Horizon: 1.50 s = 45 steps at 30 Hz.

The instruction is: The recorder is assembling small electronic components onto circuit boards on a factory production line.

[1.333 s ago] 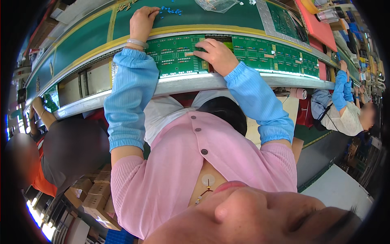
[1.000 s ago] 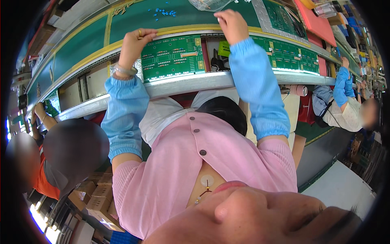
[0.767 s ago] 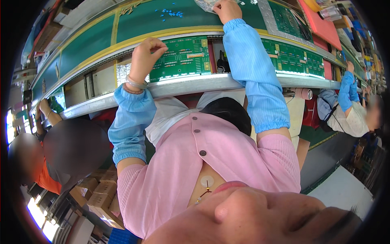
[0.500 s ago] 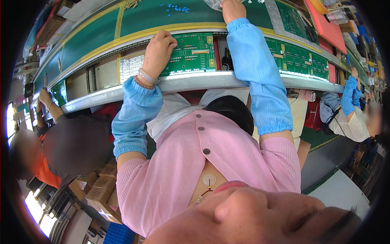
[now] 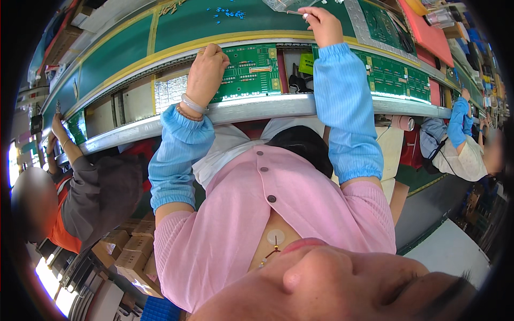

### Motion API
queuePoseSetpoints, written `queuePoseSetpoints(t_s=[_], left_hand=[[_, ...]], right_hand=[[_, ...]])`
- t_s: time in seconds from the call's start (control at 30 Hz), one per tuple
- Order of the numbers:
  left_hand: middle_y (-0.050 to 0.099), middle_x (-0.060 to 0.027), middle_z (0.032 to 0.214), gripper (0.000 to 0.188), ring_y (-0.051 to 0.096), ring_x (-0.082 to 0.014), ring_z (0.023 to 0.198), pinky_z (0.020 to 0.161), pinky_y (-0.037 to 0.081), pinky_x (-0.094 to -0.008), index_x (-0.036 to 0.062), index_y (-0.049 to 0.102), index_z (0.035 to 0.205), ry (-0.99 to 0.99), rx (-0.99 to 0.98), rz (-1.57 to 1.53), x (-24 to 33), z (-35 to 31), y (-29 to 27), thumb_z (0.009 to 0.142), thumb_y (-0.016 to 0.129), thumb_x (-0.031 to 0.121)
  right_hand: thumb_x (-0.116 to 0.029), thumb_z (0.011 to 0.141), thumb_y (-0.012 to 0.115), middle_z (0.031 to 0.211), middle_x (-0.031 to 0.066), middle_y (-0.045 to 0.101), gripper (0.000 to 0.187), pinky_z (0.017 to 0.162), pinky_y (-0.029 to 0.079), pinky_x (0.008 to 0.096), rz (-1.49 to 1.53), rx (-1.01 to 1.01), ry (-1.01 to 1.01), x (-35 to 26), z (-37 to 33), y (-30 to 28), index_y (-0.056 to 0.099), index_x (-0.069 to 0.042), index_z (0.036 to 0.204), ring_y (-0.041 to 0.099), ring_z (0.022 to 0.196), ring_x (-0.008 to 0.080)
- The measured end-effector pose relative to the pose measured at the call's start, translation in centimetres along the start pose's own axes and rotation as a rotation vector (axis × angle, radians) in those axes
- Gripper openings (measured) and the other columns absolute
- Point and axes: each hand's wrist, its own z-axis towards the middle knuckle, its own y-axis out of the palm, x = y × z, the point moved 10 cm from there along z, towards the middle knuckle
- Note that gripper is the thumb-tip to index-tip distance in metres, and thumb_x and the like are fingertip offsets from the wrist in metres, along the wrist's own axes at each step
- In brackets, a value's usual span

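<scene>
My left hand [image 5: 206,75] rests over the left part of a green circuit board [image 5: 262,80], its fingers bent and drawn together at the board's surface. Whatever they may pinch is hidden. The board carries small resistors and a pale connector strip. Farther away, above the green work surface, my right hand [image 5: 325,27] pinches a thin wire-leaded component [image 5: 293,12] between thumb and forefinger. That component reaches left over a clear plastic bag [image 5: 278,4]. Blue components [image 5: 227,13] lie scattered left of the bag.
A metal rail [image 5: 257,105] runs along the near side. More circuit boards [image 5: 399,80] lie to the right, beside a red-pink panel [image 5: 428,32]. Tan components [image 5: 171,7] lie at the far left. A lime-green object [image 5: 306,63] sits by my right sleeve. Co-workers sit on both sides.
My right hand has moved right and slightly nearer, away from the plastic bag, and the thin component now shows in its fingers. The left hand has shifted slightly left, still over the board.
</scene>
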Motion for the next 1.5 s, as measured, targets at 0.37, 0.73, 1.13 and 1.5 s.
queuePoseSetpoints(t_s=[0.37, 0.73, 1.13, 1.5], left_hand=[[0.061, -0.0078, 0.086, 0.014, 0.056, -0.0294, 0.084, 0.074, 0.046, -0.0370, 0.0077, 0.067, 0.081, 0.005, 0.261, 0.033, -7.2, 7.5, -0.8, 0.074, 0.066, 0.020], [0.063, -0.0096, 0.084, 0.010, 0.058, -0.0287, 0.081, 0.070, 0.047, -0.0360, 0.0093, 0.066, 0.080, -0.052, 0.212, -0.023, -8.4, 7.9, 0.0, 0.077, 0.063, 0.018], [0.066, -0.0080, 0.081, 0.015, 0.063, -0.0134, 0.074, 0.068, 0.049, -0.0237, 0.0010, 0.064, 0.093, -0.350, 0.111, -0.705, -9.8, 3.3, -0.9, 0.080, 0.062, 0.008], [0.055, -0.0102, 0.090, 0.009, 0.055, -0.0253, 0.082, 0.071, 0.046, -0.0315, -0.0005, 0.062, 0.082, -0.193, 0.041, -0.325, -6.0, -2.0, -2.1, 0.075, 0.063, 0.004]], right_hand=[[-0.010, 0.077, 0.061, 0.080, 0.0079, 0.057, 0.009, 0.070, 0.046, 0.0363, -0.051, -0.190, -0.423, -7.7, -9.0, 4.2, 0.064, -0.008, 0.085, 0.056, 0.080, 0.0264], [-0.008, 0.072, 0.060, 0.081, 0.0053, 0.054, 0.015, 0.070, 0.047, 0.0333, -0.331, -0.329, -0.684, -9.0, -11.0, 7.2, 0.062, -0.009, 0.087, 0.053, 0.081, 0.0233], [-0.009, 0.075, 0.052, 0.121, 0.0061, 0.049, 0.035, 0.086, 0.044, 0.0354, -0.556, -0.320, -0.685, -8.4, -12.9, 6.5, 0.061, -0.016, 0.108, 0.045, 0.113, 0.0238], [0.007, 0.073, 0.051, 0.113, 0.0060, 0.056, 0.038, 0.089, 0.043, 0.0362, -0.271, -0.234, -0.562, -8.3, -10.6, 4.9, 0.059, -0.008, 0.107, 0.050, 0.104, 0.0276]])
